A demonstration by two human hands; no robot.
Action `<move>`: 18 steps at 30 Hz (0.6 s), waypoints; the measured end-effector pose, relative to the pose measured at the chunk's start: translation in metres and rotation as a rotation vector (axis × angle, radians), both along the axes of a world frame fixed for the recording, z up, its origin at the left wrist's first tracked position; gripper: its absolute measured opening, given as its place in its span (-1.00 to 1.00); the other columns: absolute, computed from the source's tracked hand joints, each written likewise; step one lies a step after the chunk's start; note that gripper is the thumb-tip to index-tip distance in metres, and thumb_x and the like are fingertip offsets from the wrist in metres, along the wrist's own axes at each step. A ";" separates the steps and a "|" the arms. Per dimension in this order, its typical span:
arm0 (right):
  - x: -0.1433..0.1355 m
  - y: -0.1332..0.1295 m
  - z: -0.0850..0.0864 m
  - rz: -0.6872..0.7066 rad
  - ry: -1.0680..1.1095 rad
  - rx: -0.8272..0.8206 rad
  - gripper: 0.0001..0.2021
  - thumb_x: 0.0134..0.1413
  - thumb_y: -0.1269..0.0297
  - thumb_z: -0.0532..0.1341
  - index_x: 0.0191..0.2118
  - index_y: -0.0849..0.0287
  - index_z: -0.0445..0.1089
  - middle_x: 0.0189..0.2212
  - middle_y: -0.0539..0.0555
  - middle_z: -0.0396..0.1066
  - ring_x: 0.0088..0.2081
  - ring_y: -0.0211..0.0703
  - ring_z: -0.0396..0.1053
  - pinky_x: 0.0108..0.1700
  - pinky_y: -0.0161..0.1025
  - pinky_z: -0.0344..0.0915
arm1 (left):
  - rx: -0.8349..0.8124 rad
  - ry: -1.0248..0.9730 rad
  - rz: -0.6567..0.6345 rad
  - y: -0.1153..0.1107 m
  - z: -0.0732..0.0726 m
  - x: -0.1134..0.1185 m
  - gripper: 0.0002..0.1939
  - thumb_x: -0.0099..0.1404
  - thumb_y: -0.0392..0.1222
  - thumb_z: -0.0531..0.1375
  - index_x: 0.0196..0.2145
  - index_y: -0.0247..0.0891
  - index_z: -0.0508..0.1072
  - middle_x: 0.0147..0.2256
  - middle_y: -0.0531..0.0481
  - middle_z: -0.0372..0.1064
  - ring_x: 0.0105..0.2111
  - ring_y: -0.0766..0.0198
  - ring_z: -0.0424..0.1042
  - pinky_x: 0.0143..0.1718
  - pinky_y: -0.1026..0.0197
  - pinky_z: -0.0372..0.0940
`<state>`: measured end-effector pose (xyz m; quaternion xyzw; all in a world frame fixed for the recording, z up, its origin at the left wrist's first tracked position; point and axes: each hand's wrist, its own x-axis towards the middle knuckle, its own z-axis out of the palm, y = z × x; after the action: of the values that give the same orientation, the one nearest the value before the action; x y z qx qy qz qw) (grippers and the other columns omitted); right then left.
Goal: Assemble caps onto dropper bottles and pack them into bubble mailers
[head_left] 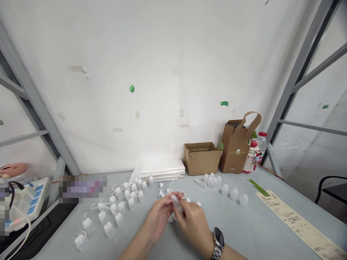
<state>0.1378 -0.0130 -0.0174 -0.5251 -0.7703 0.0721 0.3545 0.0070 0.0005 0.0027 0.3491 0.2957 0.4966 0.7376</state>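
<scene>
Both hands [159, 216] [194, 218] hold a bottle [177, 204], well inside the tabletop's [227, 227] back edge.

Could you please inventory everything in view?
Held bottle: one, translucent, centre
Small tabletop bottles: many, white, left and right
Loose pieces: several, white, centre
Flat stack: one, white, back
Cardboard box: one, brown, back
Paper bag: one, brown, right
Red-topped containers: two, clear, white, beside bag
Printed strip: one, beige, right
Thin strips: several, green, right
Power strip: one, white-blue, left
Table: one, grey, below
Metal frame: one, grey, sides
Smartwatch: one, black, right wrist
Left hand: one, bare, centre
Right hand: one, bare, centre
</scene>
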 end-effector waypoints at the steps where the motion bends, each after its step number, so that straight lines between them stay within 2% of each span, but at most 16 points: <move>1: 0.000 0.000 0.001 0.021 0.060 -0.065 -0.80 0.12 0.22 0.03 -0.32 0.16 0.35 -0.57 0.07 0.40 -0.53 -0.13 0.33 -0.47 -0.28 0.08 | -0.001 -0.008 -0.008 0.000 0.001 -0.001 -0.73 0.05 -0.25 0.11 -0.30 -0.35 0.51 -0.20 -0.14 0.47 -0.07 0.05 0.34 0.00 0.11 0.15; 6: -0.002 0.002 0.012 0.167 0.446 -0.423 -0.76 0.03 0.13 0.11 -0.53 0.16 0.27 -0.67 -0.07 0.25 -0.60 -0.28 0.19 -0.54 -0.36 0.08 | -0.035 -0.006 -0.007 0.000 0.004 -0.004 -0.70 0.05 -0.23 0.09 -0.29 -0.36 0.51 -0.24 -0.15 0.48 -0.11 0.04 0.37 -0.03 0.09 0.16; 10: -0.003 0.004 0.019 0.219 0.628 -0.606 -0.71 -0.03 0.06 0.14 -0.57 0.15 0.19 -0.75 -0.14 0.14 -0.69 -0.34 0.08 -0.62 -0.37 0.02 | -0.039 -0.005 -0.018 0.000 0.003 -0.004 -0.69 0.08 -0.17 0.12 -0.24 -0.34 0.49 -0.19 -0.17 0.47 -0.09 0.03 0.36 -0.09 0.10 0.21; 12: -0.002 0.004 0.019 0.219 0.634 -0.605 -0.70 -0.04 0.05 0.14 -0.57 0.15 0.18 -0.74 -0.14 0.13 -0.69 -0.34 0.08 -0.61 -0.36 0.02 | -0.032 0.004 -0.013 0.000 0.003 -0.004 -0.69 0.08 -0.16 0.14 -0.23 -0.34 0.49 -0.18 -0.18 0.46 -0.08 0.02 0.35 -0.08 0.10 0.21; 18: 0.000 0.003 0.013 0.149 0.456 -0.423 -0.73 0.04 0.12 0.09 -0.54 0.17 0.25 -0.68 -0.08 0.22 -0.58 -0.27 0.17 -0.51 -0.34 0.08 | 0.013 0.025 -0.025 -0.002 0.006 -0.001 -0.70 0.11 -0.17 0.16 -0.21 -0.34 0.49 -0.16 -0.17 0.45 -0.07 0.05 0.35 -0.01 0.10 0.16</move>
<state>0.1381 -0.0098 -0.0046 -0.4995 -0.6754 0.3724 0.3946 0.0056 -0.0016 0.0082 0.3637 0.2975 0.4849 0.7376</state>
